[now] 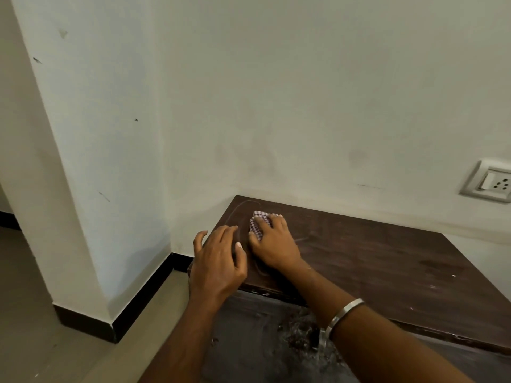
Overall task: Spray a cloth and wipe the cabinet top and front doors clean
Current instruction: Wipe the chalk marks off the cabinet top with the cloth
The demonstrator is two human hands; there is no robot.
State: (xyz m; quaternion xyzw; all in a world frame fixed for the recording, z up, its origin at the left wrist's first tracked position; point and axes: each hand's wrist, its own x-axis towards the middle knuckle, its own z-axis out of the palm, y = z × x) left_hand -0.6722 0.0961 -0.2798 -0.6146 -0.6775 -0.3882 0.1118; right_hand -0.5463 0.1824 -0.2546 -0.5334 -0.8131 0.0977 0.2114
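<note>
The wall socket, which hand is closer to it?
Right. The right hand presses the checked cloth on the cabinet top, on the side toward the wall socket. The left hand rests at the cabinet's left edge, farther away.

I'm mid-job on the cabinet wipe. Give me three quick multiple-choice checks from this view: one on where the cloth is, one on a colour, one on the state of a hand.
1. Where on the cabinet top is the cloth?
A. near the back left corner
B. at the front right edge
C. hanging over the front door

2. What colour is the cloth?
A. plain yellow
B. purple and white check
C. solid black

3. What is the left hand doing?
A. gripping a spray bottle
B. pinching the cloth
C. resting at the cabinet's left edge, holding nothing

Answers:
1 A, the cloth lies close to where the two walls meet.
2 B, a small check pattern shows between the fingers of the right hand, which presses it flat.
3 C, its fingers are relaxed and no bottle is in view.
</note>
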